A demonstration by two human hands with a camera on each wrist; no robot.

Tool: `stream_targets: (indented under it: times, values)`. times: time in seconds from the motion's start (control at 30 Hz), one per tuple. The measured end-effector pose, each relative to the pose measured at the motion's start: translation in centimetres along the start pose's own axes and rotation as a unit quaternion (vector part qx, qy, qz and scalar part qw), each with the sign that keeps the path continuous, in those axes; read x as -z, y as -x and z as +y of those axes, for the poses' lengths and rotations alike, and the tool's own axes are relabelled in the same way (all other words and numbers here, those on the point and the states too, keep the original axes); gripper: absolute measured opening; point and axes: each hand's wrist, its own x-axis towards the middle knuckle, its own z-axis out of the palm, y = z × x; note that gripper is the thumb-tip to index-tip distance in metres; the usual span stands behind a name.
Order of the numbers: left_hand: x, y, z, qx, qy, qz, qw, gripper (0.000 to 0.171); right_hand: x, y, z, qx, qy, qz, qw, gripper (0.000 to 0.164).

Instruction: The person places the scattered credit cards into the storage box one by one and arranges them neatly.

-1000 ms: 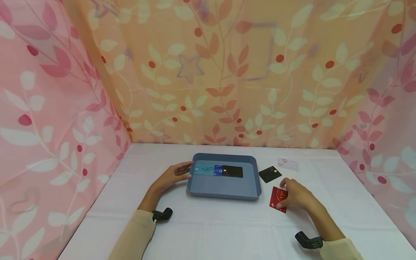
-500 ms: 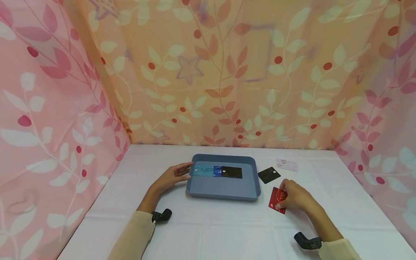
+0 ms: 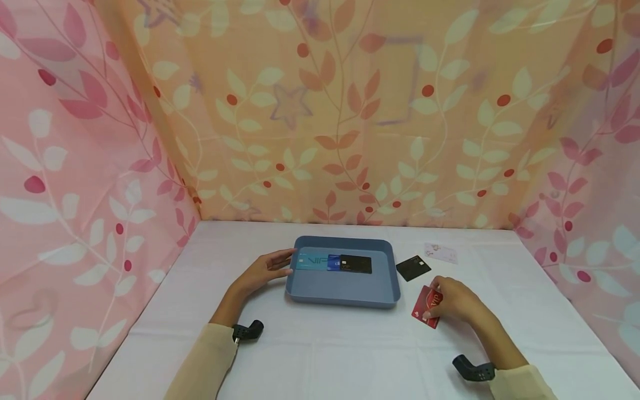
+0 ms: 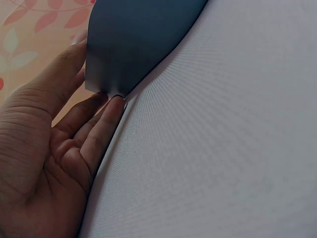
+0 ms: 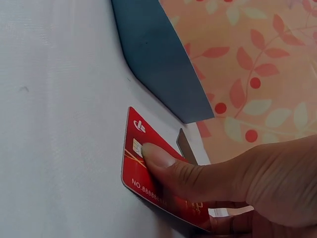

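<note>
My right hand [image 3: 456, 299] pinches a red VIP bank card [image 3: 423, 308], its thumb flat on the card's face near the chip in the right wrist view. The red card [image 5: 136, 171] is tilted there, one edge raised over a shadow on the cloth. My left hand [image 3: 262, 272] touches the left end of a blue-grey tray [image 3: 340, 297], its fingertips at the outer wall in the left wrist view. Inside the tray, a light-blue VIP card [image 3: 311, 261], a blue card [image 3: 333, 263] and a black card [image 3: 356, 264] lie in an overlapping row.
Right of the tray lies another black card [image 3: 413, 268], with a pale patterned card [image 3: 441, 253] behind it. White cloth [image 3: 320, 350] covers the table. Floral fabric walls [image 3: 350, 139] stand at the back and both sides.
The red card shifts slightly left and its face looks more tilted and paler; my right hand keeps its pinch. My left hand stays at the tray's end.
</note>
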Motion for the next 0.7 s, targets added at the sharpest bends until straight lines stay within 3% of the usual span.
stream_targets:
  times: [0.27, 0.47, 0.7]
  values:
    - [0.2, -0.1, -0.2, 0.0, -0.003, 0.0, 1.0, 0.064, 0.3, -0.3, 1.0, 0.034, -0.054, 0.022, 0.998, 0.038]
    - [0.2, -0.3, -0.1, -0.002, 0.001, -0.004, 1.0, 0.066, 0.9, -0.2, 1.6, 0.066, -0.075, 0.03, 0.995, 0.026]
    - [0.2, -0.2, -0.2, -0.005, 0.002, -0.005, 1.0, 0.065, 1.8, -0.2, 2.0, 0.044, -0.132, 0.002, 0.99, 0.02]
